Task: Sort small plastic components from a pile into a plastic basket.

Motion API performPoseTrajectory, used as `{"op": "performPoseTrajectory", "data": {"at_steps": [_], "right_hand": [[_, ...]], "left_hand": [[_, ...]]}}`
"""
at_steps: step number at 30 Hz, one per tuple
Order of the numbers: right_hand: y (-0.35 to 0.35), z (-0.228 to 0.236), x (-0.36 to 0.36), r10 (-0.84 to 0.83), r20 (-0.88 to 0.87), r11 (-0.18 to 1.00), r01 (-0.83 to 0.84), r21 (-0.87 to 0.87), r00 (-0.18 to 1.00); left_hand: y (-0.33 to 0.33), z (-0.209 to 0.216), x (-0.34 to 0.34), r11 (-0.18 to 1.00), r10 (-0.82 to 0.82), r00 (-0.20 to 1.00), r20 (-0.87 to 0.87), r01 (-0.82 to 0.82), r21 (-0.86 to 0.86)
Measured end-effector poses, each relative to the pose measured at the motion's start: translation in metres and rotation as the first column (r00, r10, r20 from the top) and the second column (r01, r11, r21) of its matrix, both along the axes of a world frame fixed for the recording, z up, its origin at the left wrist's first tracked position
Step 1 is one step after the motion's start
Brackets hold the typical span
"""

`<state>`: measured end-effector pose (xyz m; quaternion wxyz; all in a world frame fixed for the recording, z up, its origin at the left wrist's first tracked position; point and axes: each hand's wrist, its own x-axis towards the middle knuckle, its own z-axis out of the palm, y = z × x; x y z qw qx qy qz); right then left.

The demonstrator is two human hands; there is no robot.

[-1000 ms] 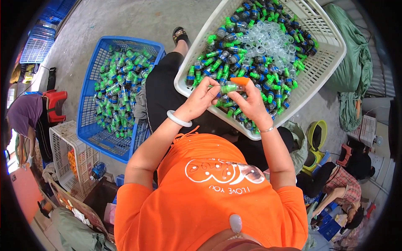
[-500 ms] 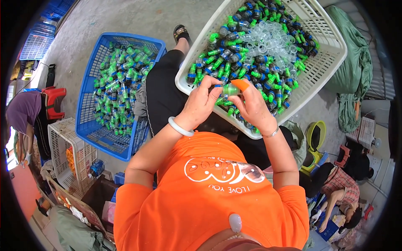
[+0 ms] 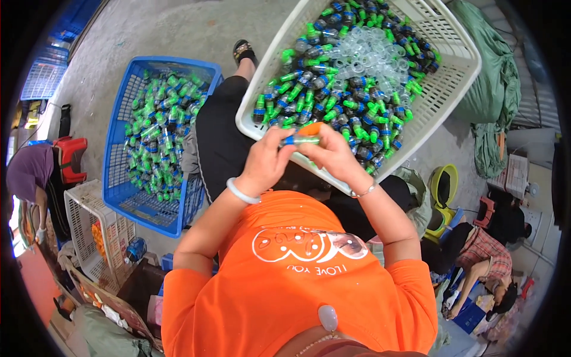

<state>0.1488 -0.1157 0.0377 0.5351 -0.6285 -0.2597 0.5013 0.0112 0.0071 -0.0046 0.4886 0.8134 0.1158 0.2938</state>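
Observation:
Both of my hands hold one small bottle (image 3: 299, 140) with a green top and a blue ring, lying sideways near the close rim of the white basket. My left hand (image 3: 267, 159) pinches the blue-ringed end between thumb and fingers. At the green end, my right hand (image 3: 334, 156) has its fingers closed, an orange cover (image 3: 313, 128) on one fingertip. Beyond my hands, the white basket (image 3: 437, 110) contains many similar dark bottles (image 3: 306, 89) with green tops. On top of them lies a heap of clear plastic caps (image 3: 369, 56).
A blue basket (image 3: 113, 172) of similar bottles, apparently capped, stands at my left. Farther left are a white crate (image 3: 89, 238) and a person in purple (image 3: 30, 172) beside a red chair (image 3: 71, 160). Lower right, a person in plaid (image 3: 489, 256) bends over. A green sack (image 3: 488, 77) lies upper right.
My hands and the bottle have moved left and closer to my body. The bottle's blue ring now shows beside the left fingers. The whole view has shifted slightly.

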Motion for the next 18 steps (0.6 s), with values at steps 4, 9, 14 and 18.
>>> {"op": "performPoseTrajectory", "data": {"at_steps": [4,9,14,18], "right_hand": [[0.011,-0.003,0.007,0.175,0.319,0.985,-0.163,-0.064,0.932],[-0.004,-0.046,0.092,-0.121,0.949,0.991,0.083,0.101,0.291],[0.003,-0.069,0.149,-0.025,0.994,0.968,0.252,-0.002,0.104],[0.035,-0.081,0.137,0.128,0.991,0.932,0.346,-0.11,-0.027]], "left_hand": [[0.022,-0.012,-0.028,0.983,0.104,0.992,-0.078,-0.114,-0.145],[0.1,-0.058,-0.122,0.7,0.675,0.719,-0.167,-0.695,-0.162],[0.121,-0.073,-0.166,0.508,0.846,0.482,-0.229,-0.596,0.622],[0.076,-0.046,-0.081,0.779,0.558,0.797,-0.228,-0.41,0.473]]}}
